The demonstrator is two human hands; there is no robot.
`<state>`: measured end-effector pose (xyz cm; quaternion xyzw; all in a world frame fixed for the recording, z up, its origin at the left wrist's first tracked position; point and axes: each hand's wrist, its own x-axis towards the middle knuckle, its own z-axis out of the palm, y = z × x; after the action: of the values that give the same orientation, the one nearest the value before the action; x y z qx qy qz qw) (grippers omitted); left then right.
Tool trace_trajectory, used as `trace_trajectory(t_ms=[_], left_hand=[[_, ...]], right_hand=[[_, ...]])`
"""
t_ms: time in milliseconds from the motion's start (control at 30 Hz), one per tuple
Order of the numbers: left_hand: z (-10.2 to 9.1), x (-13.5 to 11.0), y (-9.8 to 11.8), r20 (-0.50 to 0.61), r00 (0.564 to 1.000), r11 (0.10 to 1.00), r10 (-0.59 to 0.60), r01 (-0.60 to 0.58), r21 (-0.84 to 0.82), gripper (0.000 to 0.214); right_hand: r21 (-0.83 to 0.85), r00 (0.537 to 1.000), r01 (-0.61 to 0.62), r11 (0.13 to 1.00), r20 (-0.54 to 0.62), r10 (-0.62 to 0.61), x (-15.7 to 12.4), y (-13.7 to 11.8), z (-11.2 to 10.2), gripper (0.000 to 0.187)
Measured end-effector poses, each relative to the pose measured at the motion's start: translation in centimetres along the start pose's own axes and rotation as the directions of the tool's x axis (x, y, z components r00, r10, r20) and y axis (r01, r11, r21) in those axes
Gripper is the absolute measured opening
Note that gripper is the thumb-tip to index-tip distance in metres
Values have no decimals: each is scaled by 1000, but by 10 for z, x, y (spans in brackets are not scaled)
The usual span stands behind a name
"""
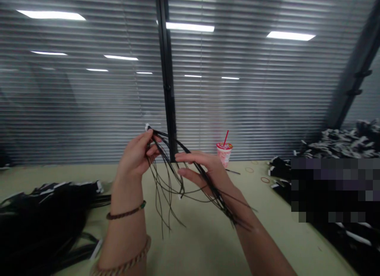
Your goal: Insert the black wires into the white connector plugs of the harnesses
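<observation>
My left hand [135, 155] is closed in a pinch on a bundle of thin black wires [162, 149], close to a small white connector [147, 127] that sticks up past the fingertips. From that grip the wires fan out, some hanging down in loose loops over the table. A thicker strand of them runs to the right, across my right hand [204, 165] and along its wrist. The right hand's fingers are stretched out, with a gap between thumb and forefinger; the wires lie against it. A small white tip [179, 197] shows among the hanging wires.
Piles of black wire harnesses lie on the pale table [190, 244]: a left pile [44, 216] and a larger right pile [350, 145]. Behind my right hand stands a pink-and-white cup [224, 154] with a red straw. Rubber bands [265, 180] lie nearby. Window blinds [89, 121] rise behind.
</observation>
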<state>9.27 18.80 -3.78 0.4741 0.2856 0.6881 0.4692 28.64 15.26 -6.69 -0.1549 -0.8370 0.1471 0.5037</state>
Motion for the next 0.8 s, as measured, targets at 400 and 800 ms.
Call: trace_trajectory(t_ms=[400, 800], left_hand=[[40, -20, -15, 359, 910, 954, -209, 109, 279, 23], [3, -23, 8, 368, 904, 891, -219, 32, 452, 51]], right_hand=[[-537, 991, -19, 843, 100, 86, -5, 9, 1, 51], [-613, 909, -256, 747, -415, -29, -11, 29, -56, 40]])
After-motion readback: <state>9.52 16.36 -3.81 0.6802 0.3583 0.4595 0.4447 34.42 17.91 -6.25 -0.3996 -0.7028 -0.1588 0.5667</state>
